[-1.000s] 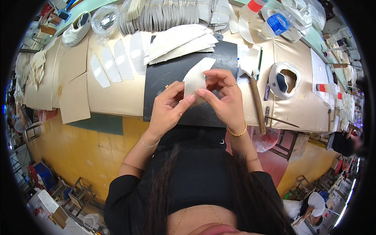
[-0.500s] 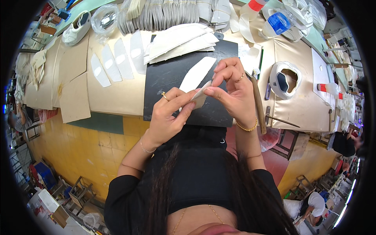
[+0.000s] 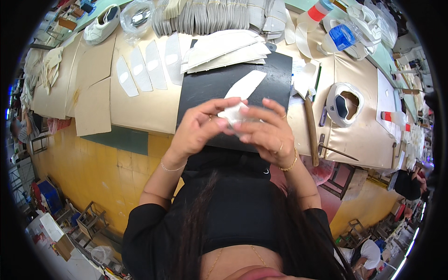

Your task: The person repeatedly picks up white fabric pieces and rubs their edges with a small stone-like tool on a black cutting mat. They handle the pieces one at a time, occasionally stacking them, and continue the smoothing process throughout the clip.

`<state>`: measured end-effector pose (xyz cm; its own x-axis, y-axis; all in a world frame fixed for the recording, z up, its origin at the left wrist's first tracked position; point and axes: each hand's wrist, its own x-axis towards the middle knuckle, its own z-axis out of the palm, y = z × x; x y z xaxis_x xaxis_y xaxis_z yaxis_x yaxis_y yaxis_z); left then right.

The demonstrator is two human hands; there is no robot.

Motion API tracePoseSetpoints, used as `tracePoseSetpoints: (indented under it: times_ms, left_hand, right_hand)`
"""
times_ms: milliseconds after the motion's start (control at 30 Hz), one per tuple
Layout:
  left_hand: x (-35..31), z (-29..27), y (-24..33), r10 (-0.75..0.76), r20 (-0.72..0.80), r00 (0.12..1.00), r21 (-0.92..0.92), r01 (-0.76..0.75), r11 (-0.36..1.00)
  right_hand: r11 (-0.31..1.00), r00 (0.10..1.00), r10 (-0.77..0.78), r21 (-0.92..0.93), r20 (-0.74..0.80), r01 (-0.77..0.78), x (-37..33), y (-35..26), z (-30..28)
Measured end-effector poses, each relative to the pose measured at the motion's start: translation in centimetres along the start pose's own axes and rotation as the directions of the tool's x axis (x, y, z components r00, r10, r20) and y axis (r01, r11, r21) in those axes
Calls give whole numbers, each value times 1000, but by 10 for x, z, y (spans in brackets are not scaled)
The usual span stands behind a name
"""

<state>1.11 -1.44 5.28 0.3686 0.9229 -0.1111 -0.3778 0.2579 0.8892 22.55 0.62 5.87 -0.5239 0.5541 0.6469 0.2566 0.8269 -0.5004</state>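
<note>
Above the near part of a black cutting mat (image 3: 193, 100), my left hand (image 3: 197, 125) pinches a small white shoe piece (image 3: 232, 113) between thumb and fingers. My right hand (image 3: 267, 129) is at the piece's other side, its thumb and fingertips on it; motion smears these fingers. The piece looks bent or folded, and fingers cover part of it. Just beyond the hands lies a long white shoe panel (image 3: 247, 83) flat on the mat. A stack of larger white panels (image 3: 226, 50) rests across the mat's far edge.
Several grey panels with white patches (image 3: 151, 65) lie in a row at left. Bundled grey pieces (image 3: 200, 18) line the back. To the right are a wooden-handled hammer (image 3: 311, 130), a white shoe (image 3: 344, 103) and a bottle with a blue label (image 3: 339, 38). Cardboard sheets (image 3: 94, 105) cover the far left.
The white piece has come nearer to me and turned between my hands. My right fingers have swung down around it. The whole view has shifted slightly.
</note>
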Motion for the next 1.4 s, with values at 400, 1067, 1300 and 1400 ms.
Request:
tracePoseSetpoints:
  times_ms: [400,1067,1300,1400]
  left_hand:
    - [-11,-50,65,439,-475,763,387,-267,882]
    - [6,22,-26,95,-72,993,548,-40,835]
    - [13,36,-62,-21,-173,985,481,103,871]
    - [16,24,-83,-43,-212,976,443,135,886]
  right_hand:
    - [529,391,698,-64,600,-846,-103,-26,-51]
    - [-449,-417,690,102,-592,-888,-574,106,-136]
    - [-488,-415,577,111,-703,-866,-597,112,-141]
    - [160,103,987,-812,123,-561,-601,104,-128]
